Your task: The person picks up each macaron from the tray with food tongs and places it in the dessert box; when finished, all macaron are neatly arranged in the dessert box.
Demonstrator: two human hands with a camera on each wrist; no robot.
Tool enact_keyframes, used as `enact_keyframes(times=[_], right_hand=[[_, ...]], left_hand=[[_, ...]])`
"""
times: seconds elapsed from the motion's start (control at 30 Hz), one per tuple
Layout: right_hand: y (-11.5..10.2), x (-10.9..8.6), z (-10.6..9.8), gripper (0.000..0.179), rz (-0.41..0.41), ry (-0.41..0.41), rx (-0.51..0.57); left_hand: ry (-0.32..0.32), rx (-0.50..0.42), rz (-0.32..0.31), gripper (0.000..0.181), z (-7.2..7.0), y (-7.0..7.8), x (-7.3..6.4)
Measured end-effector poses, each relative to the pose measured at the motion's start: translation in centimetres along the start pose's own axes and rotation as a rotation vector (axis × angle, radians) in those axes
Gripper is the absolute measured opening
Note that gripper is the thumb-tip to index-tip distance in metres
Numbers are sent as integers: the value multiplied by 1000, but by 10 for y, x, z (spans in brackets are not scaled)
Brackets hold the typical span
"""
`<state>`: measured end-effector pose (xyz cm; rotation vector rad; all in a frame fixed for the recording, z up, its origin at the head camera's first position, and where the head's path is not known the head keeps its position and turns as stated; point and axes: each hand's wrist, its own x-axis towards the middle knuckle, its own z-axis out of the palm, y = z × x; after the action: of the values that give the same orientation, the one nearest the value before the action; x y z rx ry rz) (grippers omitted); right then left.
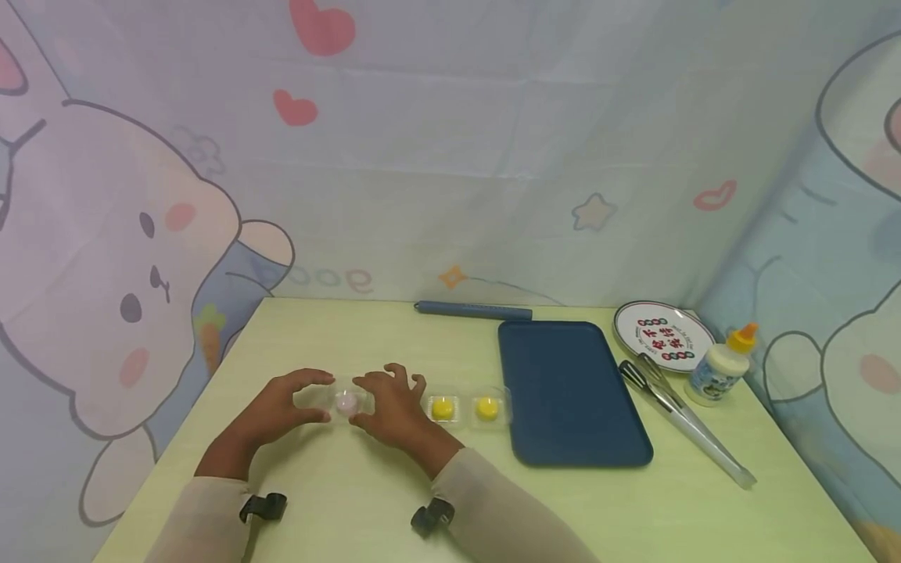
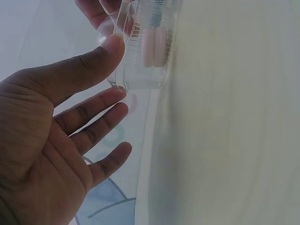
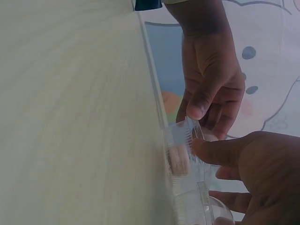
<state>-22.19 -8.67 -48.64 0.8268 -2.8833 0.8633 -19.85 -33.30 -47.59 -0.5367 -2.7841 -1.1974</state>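
A clear plastic case (image 1: 339, 389) sits on the table, with a pink macaron (image 1: 346, 403) inside. My left hand (image 1: 285, 407) holds its left end, thumb at the near corner and index finger at the far one. Across from it, my right hand (image 1: 396, 408) grips the right side between thumb and fingers. Up close in the left wrist view, the left thumb meets the case's rim beside the two-layered macaron (image 2: 154, 47). To the right stand two more clear cases, one with a yellow macaron (image 1: 443, 408), the other with a second yellow macaron (image 1: 486, 408).
A dark blue tray (image 1: 573, 391) lies right of the cases. Farther right are silver whisk-headed utensils (image 1: 693, 426), a white plate (image 1: 664, 336) with red print, and a white bottle (image 1: 718, 371) with an orange tip. A blue-grey rod (image 1: 473, 310) lies along the back edge.
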Motion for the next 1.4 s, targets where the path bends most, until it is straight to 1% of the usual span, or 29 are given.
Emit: enact_keyframes(times=[0.17, 0.4, 0.6, 0.9, 1.0, 1.17, 1.23, 1.4], right_hand=[[1, 0, 0, 60, 4, -12, -10], [4, 3, 2, 60, 18, -11, -41], [1, 2, 2, 60, 38, -15, -67], [-4, 2, -1, 61, 66, -38, -91], [-4, 2, -1, 60, 72, -35, -106], [-4, 2, 0, 60, 73, -26, -135], [-5, 1, -2, 62, 70, -27, -141], [-4, -3, -8, 74, 46, -17, -198]], left_hand=[[-4, 7, 4, 57, 1, -3, 1], [8, 7, 5, 55, 4, -6, 1], [0, -10, -14, 52, 6, -7, 1], [7, -16, 2, 53, 8, -10, 1], [9, -4, 4, 54, 9, -12, 1], [7, 2, -12, 55, 11, -14, 3], [7, -2, -14, 56, 12, -14, 2], [12, 43, 36, 71, 13, -13, 2]])
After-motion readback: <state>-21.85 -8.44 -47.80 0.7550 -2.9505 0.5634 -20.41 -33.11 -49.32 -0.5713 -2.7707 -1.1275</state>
